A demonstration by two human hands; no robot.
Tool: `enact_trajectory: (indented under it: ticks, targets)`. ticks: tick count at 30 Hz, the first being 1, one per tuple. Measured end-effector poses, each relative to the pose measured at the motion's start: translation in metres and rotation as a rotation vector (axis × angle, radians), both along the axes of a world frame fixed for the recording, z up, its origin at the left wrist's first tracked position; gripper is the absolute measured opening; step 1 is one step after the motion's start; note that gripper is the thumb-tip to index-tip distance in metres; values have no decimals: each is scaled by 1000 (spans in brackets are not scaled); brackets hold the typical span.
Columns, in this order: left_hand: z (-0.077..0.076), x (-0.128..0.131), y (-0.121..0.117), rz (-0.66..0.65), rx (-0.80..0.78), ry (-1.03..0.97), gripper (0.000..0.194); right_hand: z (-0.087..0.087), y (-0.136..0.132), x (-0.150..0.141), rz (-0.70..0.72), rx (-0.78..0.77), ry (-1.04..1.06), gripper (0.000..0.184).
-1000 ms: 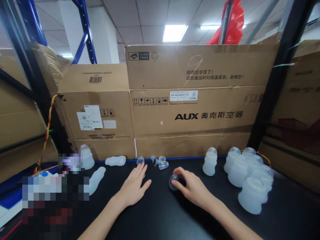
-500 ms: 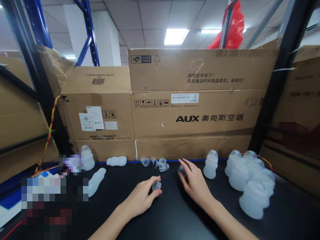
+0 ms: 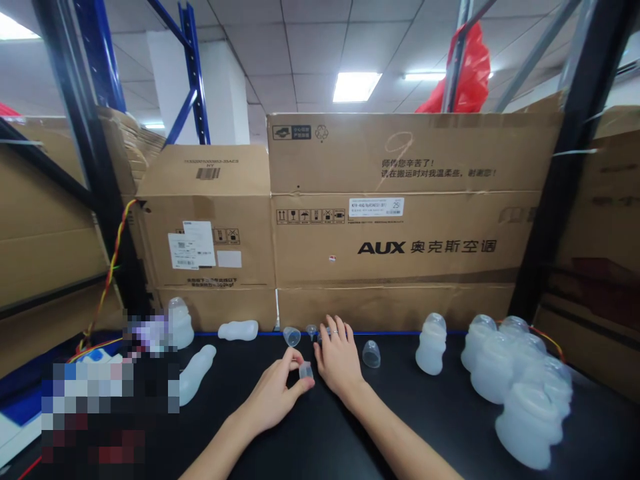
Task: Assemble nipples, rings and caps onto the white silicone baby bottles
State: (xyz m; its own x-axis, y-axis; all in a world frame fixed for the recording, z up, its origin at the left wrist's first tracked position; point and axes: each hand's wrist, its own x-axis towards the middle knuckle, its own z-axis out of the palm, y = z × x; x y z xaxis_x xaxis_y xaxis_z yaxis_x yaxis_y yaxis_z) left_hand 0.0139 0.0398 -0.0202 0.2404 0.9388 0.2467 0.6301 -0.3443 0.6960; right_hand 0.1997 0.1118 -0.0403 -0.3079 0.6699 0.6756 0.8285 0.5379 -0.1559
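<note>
My left hand [image 3: 275,387] pinches a small clear plastic collar [image 3: 306,371] between thumb and fingers, just above the black tabletop. My right hand [image 3: 339,353] reaches over small clear parts by the cardboard, fingers apart; those parts are mostly hidden beneath it. To its right a clear dome cap [image 3: 371,354] stands by itself. Left of the right fingertips lie another clear cap [image 3: 292,336] and a small clear funnel-shaped piece [image 3: 311,331]. Farther right stands a frosted baby bottle [image 3: 431,345] with a clear cap on top.
Several capped frosted bottles [image 3: 530,427] crowd the right side. At left are two lying frosted bottle bodies [image 3: 239,330] [image 3: 199,373] and a standing capped bottle [image 3: 181,325]. Cardboard [image 3: 400,267] walls the back, between dark rack posts [image 3: 555,200]. A blurred patch covers the left corner.
My right hand has let go of the clear dome cap and moved left, over the small clear parts. My left hand still holds the collar, now turned more side-on. The view has shifted slightly.
</note>
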Motion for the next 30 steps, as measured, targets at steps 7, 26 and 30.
enact_trajectory:
  ticks: [7,26,30]
  targets:
    - [-1,1,1,55,41,1,41,4,-9,10,100,-4,137,19]
    - [4,27,-17,-154,221,-419,38,20,-90,27,553,-729,711,42]
    - [7,26,-24,-174,260,-389,35,29,-92,32,702,-809,696,34]
